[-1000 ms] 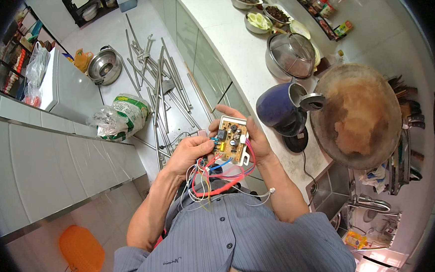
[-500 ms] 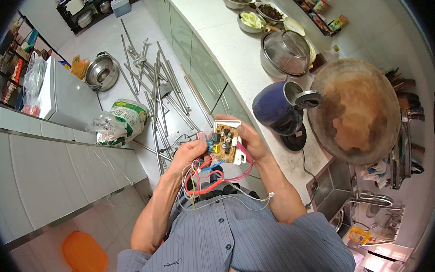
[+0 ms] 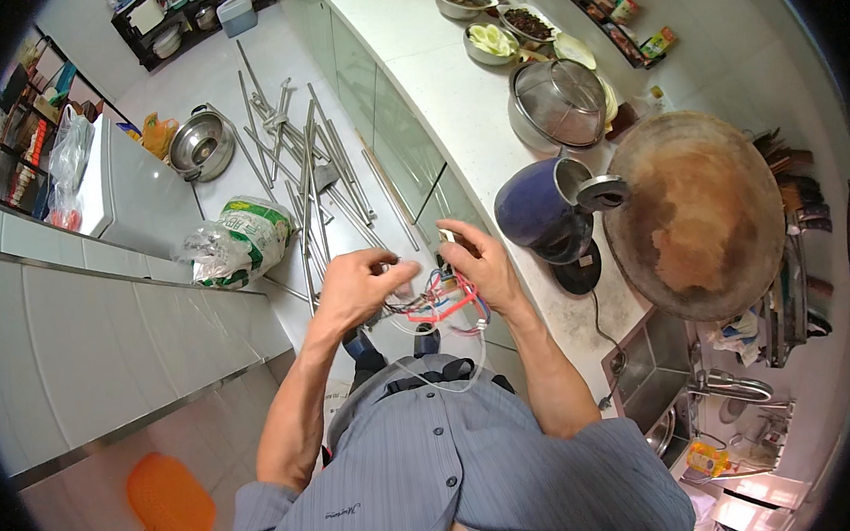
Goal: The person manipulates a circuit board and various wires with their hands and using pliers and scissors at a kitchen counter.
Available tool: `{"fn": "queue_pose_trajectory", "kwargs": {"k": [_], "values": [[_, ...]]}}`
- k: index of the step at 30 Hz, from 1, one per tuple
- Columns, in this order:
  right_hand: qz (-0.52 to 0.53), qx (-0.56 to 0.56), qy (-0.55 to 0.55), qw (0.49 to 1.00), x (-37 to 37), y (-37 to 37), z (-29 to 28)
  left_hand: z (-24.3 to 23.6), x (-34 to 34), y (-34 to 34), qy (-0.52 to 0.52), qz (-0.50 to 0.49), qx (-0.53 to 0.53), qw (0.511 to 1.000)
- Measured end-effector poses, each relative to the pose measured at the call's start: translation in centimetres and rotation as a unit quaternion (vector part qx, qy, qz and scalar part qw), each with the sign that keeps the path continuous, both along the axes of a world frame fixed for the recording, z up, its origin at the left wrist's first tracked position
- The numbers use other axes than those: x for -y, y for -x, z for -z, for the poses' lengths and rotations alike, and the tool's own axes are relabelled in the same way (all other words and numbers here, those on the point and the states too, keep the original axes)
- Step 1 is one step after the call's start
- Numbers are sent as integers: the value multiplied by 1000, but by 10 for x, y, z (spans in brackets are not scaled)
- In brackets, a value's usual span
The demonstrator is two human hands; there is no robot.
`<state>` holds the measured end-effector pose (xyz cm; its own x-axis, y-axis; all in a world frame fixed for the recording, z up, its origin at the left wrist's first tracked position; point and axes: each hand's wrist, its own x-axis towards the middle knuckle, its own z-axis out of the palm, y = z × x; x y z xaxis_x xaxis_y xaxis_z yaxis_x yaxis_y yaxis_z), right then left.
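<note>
In front of my waist, my right hand [image 3: 486,270] is closed on a circuit board [image 3: 447,237] in a white plastic tray. The board is tilted nearly edge-on, so its parts are mostly hidden. Below it hangs a tangle of red, pink, blue, black and white wires [image 3: 440,309], with one pale wire looping down near my shirt. To the left of the board, my left hand [image 3: 360,285] has its fingers curled and thumb pressed in by the wires. What it pinches is too small to make out.
Many metal tubes [image 3: 317,165] lie across the floor ahead, beside a green-and-white bag [image 3: 252,227] and a steel pot [image 3: 202,148]. On the right counter stand a blue kettle [image 3: 536,205], a large wok [image 3: 695,220] and bowls of food [image 3: 491,42].
The board has turned from facing up to nearly edge-on in my right hand. My left hand has drawn away from it, raised slightly to the left, and the wires have shifted.
</note>
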<state>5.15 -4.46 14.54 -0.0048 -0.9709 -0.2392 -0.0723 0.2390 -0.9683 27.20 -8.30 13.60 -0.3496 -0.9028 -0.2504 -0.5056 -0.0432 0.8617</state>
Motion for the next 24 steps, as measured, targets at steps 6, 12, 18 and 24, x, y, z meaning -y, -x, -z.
{"fn": "queue_pose_trajectory", "kwargs": {"k": [6,12,18,24], "values": [[5,-88,-8,996,-1,-5,14,-20,1,38,34,136,77,987],[4,-113,-26,993,-3,10,11,-28,-2,61,10,194,24,981],[-33,-124,-22,991,-13,34,-1,-11,-4,75,-55,210,-6,976],[-38,-118,-26,992,-24,61,11,-8,-6,96,-97,235,8,967]]}}
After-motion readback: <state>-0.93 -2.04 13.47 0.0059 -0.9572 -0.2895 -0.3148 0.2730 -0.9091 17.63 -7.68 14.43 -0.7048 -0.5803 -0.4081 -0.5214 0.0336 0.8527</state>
